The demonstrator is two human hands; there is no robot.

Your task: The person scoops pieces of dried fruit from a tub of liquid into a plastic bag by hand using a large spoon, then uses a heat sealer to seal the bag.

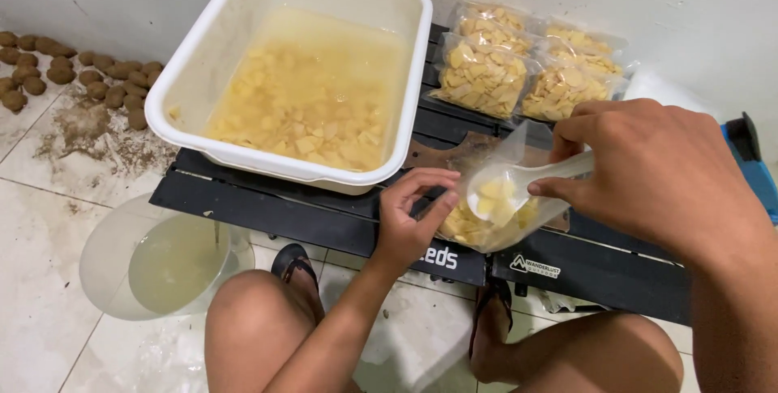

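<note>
White spoon (519, 184) in right hand (648, 174); four filled bags (527, 61) behind.

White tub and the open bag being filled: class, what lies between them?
In the head view, only the left hand holding the bag's mouth and bare black table slats lie between it and the tub.

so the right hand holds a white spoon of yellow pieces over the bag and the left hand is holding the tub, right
Not quite. In the head view the left hand holds the bag open, not the tub. The right hand does hold the white spoon of yellow pieces over it.
</note>
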